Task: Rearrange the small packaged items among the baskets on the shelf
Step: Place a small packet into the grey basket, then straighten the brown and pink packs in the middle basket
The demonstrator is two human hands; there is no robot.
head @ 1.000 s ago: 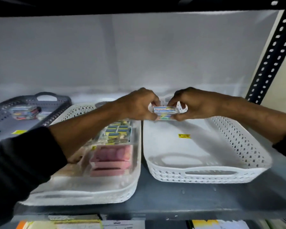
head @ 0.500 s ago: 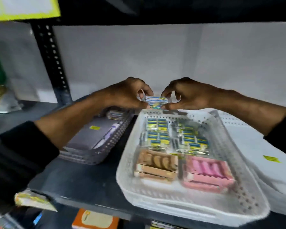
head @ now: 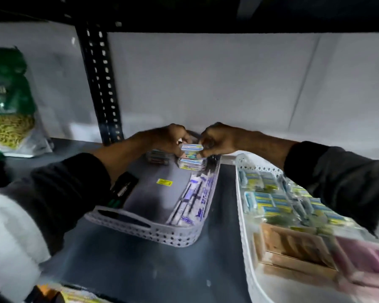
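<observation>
Both hands pinch a small blue-and-white packet stack (head: 192, 151) between them, my left hand (head: 170, 139) on its left end and my right hand (head: 217, 138) on its right end. The stack hovers just above a similar packet (head: 192, 164) lying at the far end of the grey basket (head: 162, 234). That basket also holds blue-printed tubes (head: 194, 196) along its right wall and a dark pack (head: 123, 189) at its left. To the right, a white basket (head: 243, 215) holds several blue-yellow packets (head: 269, 200), a brown box (head: 293, 248) and pink boxes (head: 368, 256).
A black perforated upright (head: 101, 84) stands behind the grey basket. A green-topped bag of yellow pieces (head: 9, 110) rests on the neighbouring shelf at far left. The dark shelf surface (head: 140, 265) shows between and before the baskets. An upper shelf hangs close overhead.
Both hands carried the packet stack leftwards, from over the empty white basket, past the filled white basket, to the far end of the grey basket. The view swung left with them.
</observation>
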